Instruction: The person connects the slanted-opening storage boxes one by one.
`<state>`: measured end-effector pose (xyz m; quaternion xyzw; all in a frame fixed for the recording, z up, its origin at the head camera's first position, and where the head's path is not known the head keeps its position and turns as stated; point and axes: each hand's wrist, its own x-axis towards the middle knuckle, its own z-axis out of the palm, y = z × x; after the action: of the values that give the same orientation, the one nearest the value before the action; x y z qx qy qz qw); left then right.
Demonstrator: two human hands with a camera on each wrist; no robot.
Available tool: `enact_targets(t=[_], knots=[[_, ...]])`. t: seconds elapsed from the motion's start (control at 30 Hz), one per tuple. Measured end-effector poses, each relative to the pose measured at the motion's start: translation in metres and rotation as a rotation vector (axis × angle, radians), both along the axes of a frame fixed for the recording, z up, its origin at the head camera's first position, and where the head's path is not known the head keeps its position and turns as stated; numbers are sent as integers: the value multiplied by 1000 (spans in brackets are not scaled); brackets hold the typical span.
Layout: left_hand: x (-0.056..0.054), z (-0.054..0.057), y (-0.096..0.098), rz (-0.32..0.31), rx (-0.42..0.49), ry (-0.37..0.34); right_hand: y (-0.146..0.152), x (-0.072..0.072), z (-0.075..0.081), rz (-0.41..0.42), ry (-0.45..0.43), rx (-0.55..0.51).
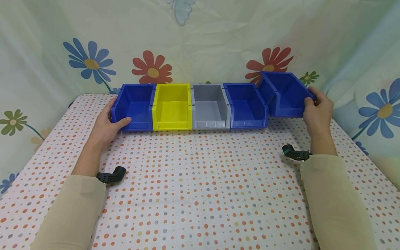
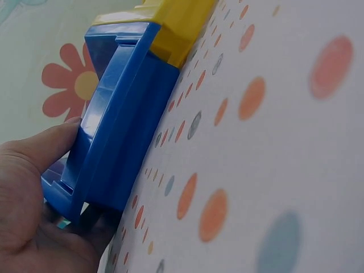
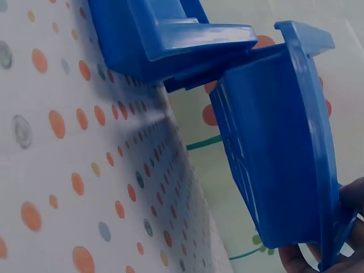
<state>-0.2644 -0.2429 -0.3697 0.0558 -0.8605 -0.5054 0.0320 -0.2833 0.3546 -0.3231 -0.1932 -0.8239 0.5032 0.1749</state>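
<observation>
A row of plastic storage bins lies along the far part of the table: a blue bin (image 1: 135, 107) at the left end, a yellow bin (image 1: 172, 109), a grey bin (image 1: 210, 107) and another blue bin (image 1: 245, 107). My left hand (image 1: 106, 121) grips the left-end bin, thumb over its front lip and fingers along its outer side. At the right, my right hand (image 1: 318, 107) holds a separate blue bin (image 3: 273, 142) by its outer side. That bin is raised off the table and tilted, its inner edge close to the row's right end.
A white dotted cloth (image 1: 187, 180) covers the table. Behind it hangs a flower-print curtain (image 1: 212, 41), close to the backs of the bins. Black wrist cameras (image 1: 295, 152) sit at both cuffs.
</observation>
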Motion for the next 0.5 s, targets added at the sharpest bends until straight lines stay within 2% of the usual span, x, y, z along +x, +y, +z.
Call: enact_targets(t=[0.13,0.23,0.4,0.5], knots=[[0,0,0,-3,-1,-1,3,0,0,7,13,-9],[0,0,0,-1,7,-8,3,1,0,-8,35,31],[-1,0,0,10,1,-17,-4,4,6,-45,118,196],[-1,0,0,12,-4,-18,-10,7,12,-22,166,301]])
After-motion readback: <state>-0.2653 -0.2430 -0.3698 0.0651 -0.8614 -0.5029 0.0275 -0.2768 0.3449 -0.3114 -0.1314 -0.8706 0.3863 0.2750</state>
